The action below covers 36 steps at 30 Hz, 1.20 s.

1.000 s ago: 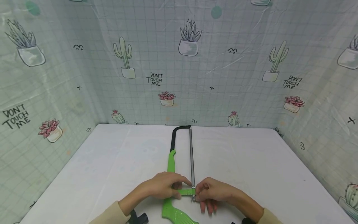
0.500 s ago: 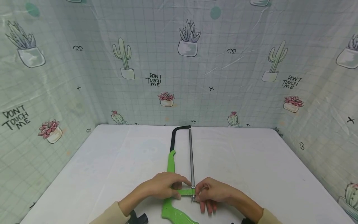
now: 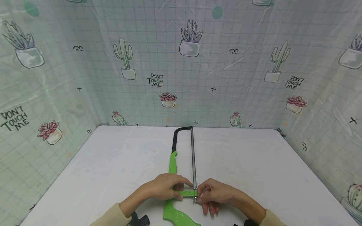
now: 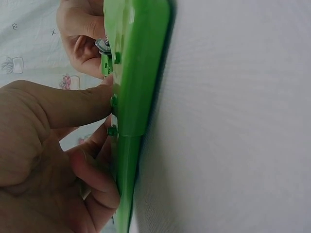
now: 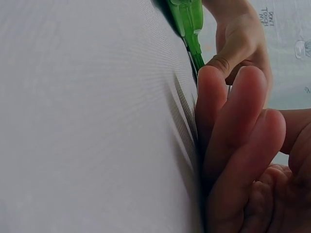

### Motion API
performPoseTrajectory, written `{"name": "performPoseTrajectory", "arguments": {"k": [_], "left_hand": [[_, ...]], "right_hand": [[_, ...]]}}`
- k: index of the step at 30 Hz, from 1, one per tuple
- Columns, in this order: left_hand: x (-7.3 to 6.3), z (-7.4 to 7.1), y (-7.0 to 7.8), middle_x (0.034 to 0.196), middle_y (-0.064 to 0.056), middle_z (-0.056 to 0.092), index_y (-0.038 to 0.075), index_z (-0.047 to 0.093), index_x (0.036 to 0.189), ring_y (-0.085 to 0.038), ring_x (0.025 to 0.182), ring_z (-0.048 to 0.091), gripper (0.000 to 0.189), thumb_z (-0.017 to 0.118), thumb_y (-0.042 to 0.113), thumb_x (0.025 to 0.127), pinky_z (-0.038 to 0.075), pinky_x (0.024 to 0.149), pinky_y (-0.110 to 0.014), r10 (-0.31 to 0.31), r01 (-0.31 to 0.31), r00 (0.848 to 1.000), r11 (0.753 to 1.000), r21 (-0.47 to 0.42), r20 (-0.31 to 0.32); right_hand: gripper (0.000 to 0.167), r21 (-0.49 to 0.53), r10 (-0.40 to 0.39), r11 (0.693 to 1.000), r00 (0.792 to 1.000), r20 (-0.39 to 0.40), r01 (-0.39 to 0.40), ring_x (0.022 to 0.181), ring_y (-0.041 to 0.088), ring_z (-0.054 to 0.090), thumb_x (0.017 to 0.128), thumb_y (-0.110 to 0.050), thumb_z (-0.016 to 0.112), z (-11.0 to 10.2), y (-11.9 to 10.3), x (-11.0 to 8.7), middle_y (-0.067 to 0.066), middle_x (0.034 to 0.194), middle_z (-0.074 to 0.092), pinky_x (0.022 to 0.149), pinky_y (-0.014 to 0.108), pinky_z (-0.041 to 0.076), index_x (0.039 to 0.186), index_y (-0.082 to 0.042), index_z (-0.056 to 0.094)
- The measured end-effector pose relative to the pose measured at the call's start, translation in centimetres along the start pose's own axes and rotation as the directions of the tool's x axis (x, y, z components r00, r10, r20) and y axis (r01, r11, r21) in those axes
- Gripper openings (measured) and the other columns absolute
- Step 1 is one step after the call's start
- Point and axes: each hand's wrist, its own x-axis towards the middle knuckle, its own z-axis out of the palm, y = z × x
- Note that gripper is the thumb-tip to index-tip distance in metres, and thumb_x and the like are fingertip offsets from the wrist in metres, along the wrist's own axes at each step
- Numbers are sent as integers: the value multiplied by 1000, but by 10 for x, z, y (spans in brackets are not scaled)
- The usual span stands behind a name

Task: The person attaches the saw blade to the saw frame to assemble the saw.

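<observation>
A hacksaw with a bright green handle and black front frame (image 3: pixel 175 141) lies flat on the white table, its grip toward me. Its grey blade (image 3: pixel 193 157) runs along the right side to a green crosspiece (image 3: pixel 188 193). My left hand (image 3: pixel 167 186) lies across the frame, thumb and fingers gripping around the crosspiece. At the crosspiece's right end sits a metal wing nut (image 4: pixel 103 46), pinched between the thumb and forefinger of my right hand (image 3: pixel 216 192). The right hand's other fingers (image 5: pixel 243 111) extend low over the tabletop; the palm hides part of that grip.
Near my left sleeve lies a black object (image 3: pixel 139 220), partly cut off by the bottom edge. Another dark piece (image 3: pixel 250 223) shows beside the right sleeve. A printed cactus curtain (image 3: pixel 169 62) encloses the back and sides of the white table (image 3: pixel 240 157).
</observation>
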Motion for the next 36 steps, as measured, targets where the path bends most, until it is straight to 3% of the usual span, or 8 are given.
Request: {"name": "performPoseTrajectory", "arguments": {"k": [17, 24, 26, 31, 36], "left_hand": [[0, -1, 0, 90, 17, 64, 32, 70, 130, 5, 77, 52, 46, 82, 24, 86, 44, 72, -20, 6, -6, 1000, 1000, -25, -6], [2, 1, -2, 90, 20, 63, 34, 70, 130, 5, 78, 52, 46, 81, 26, 87, 43, 73, -19, 1, -1, 1000, 1000, -11, -3], [2, 2, -2, 91, 20, 63, 35, 69, 130, 5, 80, 53, 46, 81, 26, 87, 43, 75, -19, -3, 3, 1000, 1000, -10, 0], [2, 2, -2, 92, 20, 64, 35, 69, 131, 6, 81, 54, 46, 81, 26, 87, 44, 76, -19, -1, 1, 1000, 1000, -5, -4], [1, 1, -3, 92, 20, 64, 34, 70, 131, 6, 79, 53, 45, 81, 26, 87, 44, 74, -19, 2, -2, 1000, 1000, 0, 6]], "right_hand": [[17, -26, -4, 1000, 999, -34, 3, 42, 3, 58, 91, -6, 60, 1, 0, 2, 53, 81, 57, 40, 20, 43, 94, 12, 61], [7, -13, 14, 1000, 1000, -21, -14, 43, 4, 59, 93, -6, 58, 3, -1, 0, 52, 80, 59, 41, 20, 43, 92, 0, 61], [5, -7, 35, 999, 999, -33, -35, 43, 6, 60, 93, -6, 57, 4, -3, -2, 42, 73, 64, 42, 20, 44, 91, -3, 61], [6, -46, 99, 994, 990, -102, -104, 41, 7, 58, 92, -10, 58, 10, -11, -5, 6, 62, 70, 41, 21, 44, 91, -6, 62], [19, -102, 118, 985, 972, -201, -140, 37, 7, 55, 92, -26, 68, 19, -14, -1, 0, 55, 65, 39, 22, 44, 83, -11, 61]]}}
